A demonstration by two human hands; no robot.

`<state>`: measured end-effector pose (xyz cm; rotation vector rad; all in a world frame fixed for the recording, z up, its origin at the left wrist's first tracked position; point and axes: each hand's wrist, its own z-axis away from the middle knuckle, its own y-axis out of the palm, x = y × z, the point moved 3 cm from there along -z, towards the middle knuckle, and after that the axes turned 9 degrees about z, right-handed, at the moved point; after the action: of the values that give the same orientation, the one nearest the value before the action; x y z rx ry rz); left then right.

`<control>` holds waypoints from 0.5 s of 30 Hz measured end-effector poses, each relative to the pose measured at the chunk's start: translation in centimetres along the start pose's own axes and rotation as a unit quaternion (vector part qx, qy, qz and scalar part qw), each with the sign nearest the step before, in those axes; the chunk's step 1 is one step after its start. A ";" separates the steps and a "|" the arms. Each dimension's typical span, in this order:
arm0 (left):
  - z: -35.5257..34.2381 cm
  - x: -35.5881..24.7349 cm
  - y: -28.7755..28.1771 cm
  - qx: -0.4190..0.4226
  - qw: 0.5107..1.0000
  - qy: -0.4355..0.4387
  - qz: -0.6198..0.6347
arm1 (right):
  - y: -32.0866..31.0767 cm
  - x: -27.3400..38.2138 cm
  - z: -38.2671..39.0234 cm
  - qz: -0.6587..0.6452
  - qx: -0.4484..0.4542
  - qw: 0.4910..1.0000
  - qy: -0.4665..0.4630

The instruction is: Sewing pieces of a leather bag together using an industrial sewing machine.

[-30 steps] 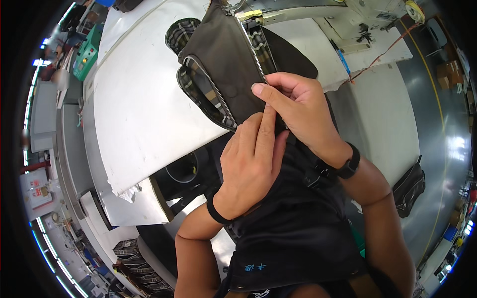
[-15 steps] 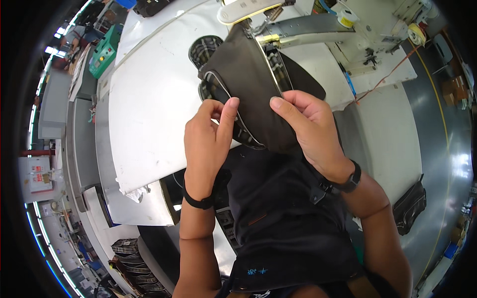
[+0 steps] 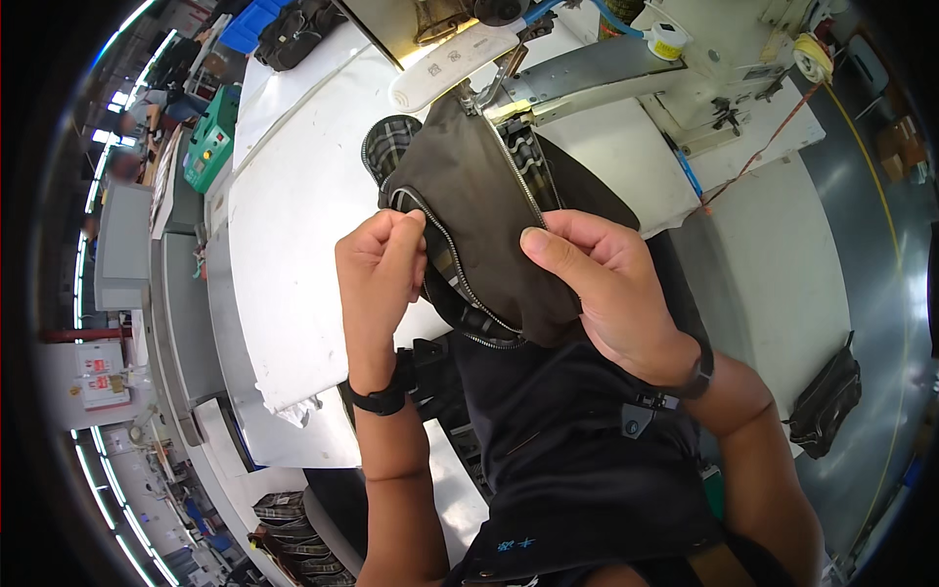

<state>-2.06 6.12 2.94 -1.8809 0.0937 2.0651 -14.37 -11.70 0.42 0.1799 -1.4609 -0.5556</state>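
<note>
A dark brown fabric bag (image 3: 474,196) with a plaid lining lies in front of me, its far end at the head of a sewing machine (image 3: 597,78). Two metal zippers run along it, and the left one (image 3: 455,254) curves open over the lining. My right hand (image 3: 621,293) pinches the bag's edge beside the right zipper (image 3: 514,161), thumb on top. Closed in a pinch, my left hand (image 3: 377,279) is at the left zipper's edge; whatever its fingertips hold is hidden. The bag's near end hangs toward my dark apron (image 3: 577,430).
A white worktable (image 3: 303,225) spreads out to the left. A white lamp bar (image 3: 455,68) hangs over the bag's far end. Beyond are a black bag (image 3: 298,34), a blue bin (image 3: 252,24) and a green machine (image 3: 210,147). Another dark bag (image 3: 827,396) lies at right.
My left hand has moved left and its fingers have curled in. The bag has shifted slightly toward me, with its left zipper opening wider. My right hand keeps its pinch. The view has tilted.
</note>
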 end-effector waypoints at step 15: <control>-0.9 1.9 0.4 0.111 0.990 -0.074 0.048 | -0.2 -0.7 0.0 0.019 0.027 0.999 -0.010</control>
<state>-1.39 5.92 0.93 -1.6160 0.3696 2.1495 -14.40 -11.58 -0.33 0.1893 -1.4961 -0.4896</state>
